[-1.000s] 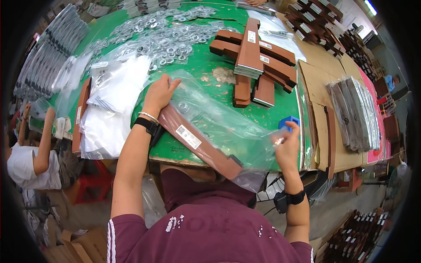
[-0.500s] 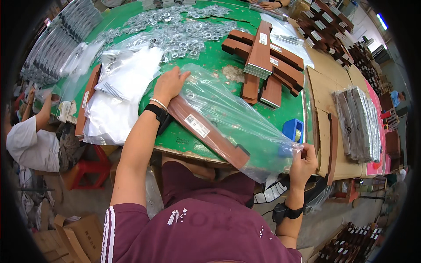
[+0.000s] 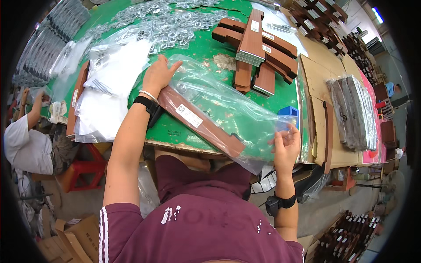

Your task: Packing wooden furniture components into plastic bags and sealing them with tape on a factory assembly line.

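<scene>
A brown wood-grain bar [image 3: 206, 127] with a white label lies at a slant inside a long clear plastic bag [image 3: 219, 94], its notched end toward me. My left hand [image 3: 158, 76] is closed over the bar's far left end, thumb sticking out along the bag; its other fingertips are partly hidden. At the bag's right end, my right hand [image 3: 287, 147] has bent fingers on the film, gripping loosely. A blue tape dispenser [image 3: 288, 111] stands just beyond that hand, partly seen through the film.
White plastic bags [image 3: 112, 92] lie left on the green table [image 3: 175, 133]. Small bagged metal rings [image 3: 175, 33] cover its far side. Crossed brown bars [image 3: 258, 48] are stacked ahead. Cardboard [image 3: 320, 87] at right bears wrapped bars [image 3: 353, 114]. Another person [image 3: 28, 144] sits at left.
My right hand has shifted up and left along the bag's end, its fingers loosening from a tight pinch. The film hangs slacker. The whole view has shifted slightly.
</scene>
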`<move>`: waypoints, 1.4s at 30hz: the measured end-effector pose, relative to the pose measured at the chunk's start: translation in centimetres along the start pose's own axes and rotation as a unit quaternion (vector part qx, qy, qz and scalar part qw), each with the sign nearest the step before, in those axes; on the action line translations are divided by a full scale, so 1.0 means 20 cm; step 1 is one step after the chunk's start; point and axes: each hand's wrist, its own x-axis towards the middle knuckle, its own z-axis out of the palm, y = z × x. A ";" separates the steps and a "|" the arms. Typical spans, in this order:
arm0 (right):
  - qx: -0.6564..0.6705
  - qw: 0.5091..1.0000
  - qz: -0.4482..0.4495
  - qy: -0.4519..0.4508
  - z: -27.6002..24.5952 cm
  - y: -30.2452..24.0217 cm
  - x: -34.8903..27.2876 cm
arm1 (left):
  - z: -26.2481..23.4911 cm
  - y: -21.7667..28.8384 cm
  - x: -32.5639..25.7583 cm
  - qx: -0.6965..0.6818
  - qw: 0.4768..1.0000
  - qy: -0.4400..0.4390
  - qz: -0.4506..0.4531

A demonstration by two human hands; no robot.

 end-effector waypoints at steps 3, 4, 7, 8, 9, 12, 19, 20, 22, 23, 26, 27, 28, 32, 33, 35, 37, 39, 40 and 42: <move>0.014 0.987 -0.153 0.044 -0.07 0.21 0.06 | 0.01 -0.01 0.01 -0.002 1.000 -0.004 0.004; 0.017 0.977 -0.206 0.058 -0.09 0.26 0.08 | 0.03 -0.02 0.02 -0.003 1.000 0.017 0.013; 0.030 0.983 -0.170 0.060 -0.05 0.19 0.04 | 0.01 0.00 -0.01 -0.033 0.998 0.052 0.022; 0.033 0.990 -0.124 0.053 -0.04 0.15 0.02 | -0.01 0.01 -0.03 -0.063 0.996 0.067 0.020; 0.009 0.995 -0.089 0.036 -0.06 0.16 0.03 | -0.02 0.01 -0.03 -0.063 0.996 0.066 0.023; -0.056 0.976 -0.203 0.056 -0.06 0.22 0.04 | -0.10 0.08 -0.09 -0.071 0.908 0.266 0.315; -0.015 0.982 -0.186 0.010 -0.01 0.25 -0.16 | -0.01 0.54 -0.90 -0.056 0.872 -0.131 0.468; -0.013 0.981 -0.193 -0.003 0.01 0.28 -0.18 | 0.05 0.55 -0.92 -0.055 0.872 -0.133 0.468; -0.019 0.983 -0.182 -0.009 0.01 0.35 -0.23 | 0.12 0.57 -0.95 -0.050 0.867 -0.142 0.475; 0.014 0.990 -0.142 -0.011 0.03 0.36 -0.25 | 0.14 0.58 -0.93 -0.036 0.869 -0.140 0.473; 0.071 0.993 -0.092 -0.003 0.03 0.44 -0.30 | 0.18 0.61 -0.91 -0.047 0.867 -0.130 0.479; 0.075 0.995 -0.069 -0.008 0.03 0.45 -0.31 | 0.18 0.62 -0.91 -0.047 0.866 -0.132 0.481; 0.080 0.996 -0.046 -0.012 0.03 0.46 -0.32 | 0.18 0.63 -0.90 -0.052 0.863 -0.140 0.483; 0.146 0.989 0.033 -0.015 0.05 0.41 -0.29 | 0.17 0.65 -0.88 -0.036 0.854 -0.190 0.483; 0.147 0.988 0.034 -0.014 0.05 0.41 -0.28 | 0.18 0.64 -0.88 -0.035 0.854 -0.191 0.483; 0.202 0.977 0.062 -0.034 0.04 0.42 -0.26 | 0.19 0.64 -0.88 -0.032 0.858 -0.145 0.491; 0.212 0.975 0.067 -0.031 0.04 0.45 -0.24 | 0.17 0.64 -0.86 -0.027 0.855 -0.174 0.488; 0.223 0.972 0.072 -0.028 0.03 0.47 -0.22 | 0.15 0.62 -0.85 -0.020 0.850 -0.204 0.485; 0.211 0.975 0.058 -0.043 0.03 0.48 -0.21 | 0.14 0.61 -0.85 -0.031 0.841 -0.221 0.492; 0.200 0.977 0.044 -0.058 0.03 0.43 -0.19 | 0.13 0.59 -0.86 -0.040 0.832 -0.238 0.499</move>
